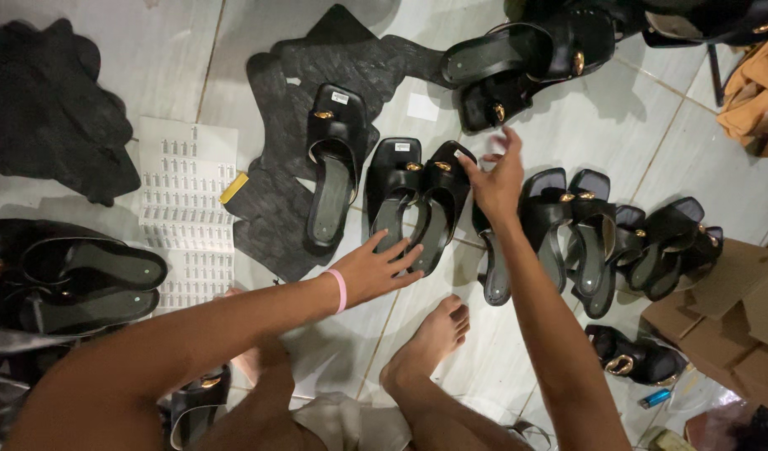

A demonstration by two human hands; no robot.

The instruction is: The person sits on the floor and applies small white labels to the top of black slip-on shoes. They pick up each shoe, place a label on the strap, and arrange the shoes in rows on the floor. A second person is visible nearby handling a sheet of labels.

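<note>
Left hand (376,269): spread, fingertips resting on paired black sandals (417,200); press heels level.
Right hand (497,179): open, empty, reaching toward upper sandal pile (526,63); grip one strap.

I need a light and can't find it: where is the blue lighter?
In the head view, the blue lighter lies on the floor at lower right, just below a black sandal, beside the cardboard.

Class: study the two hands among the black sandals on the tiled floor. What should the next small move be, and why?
Probably the left hand closes on the sandal pair under its fingertips. It already rests on the heels of that pair, which lies side by side on the floor. The right hand hovers open above, holding nothing, reaching towards the sandals at the top, so the left is nearer a grasp.
</note>
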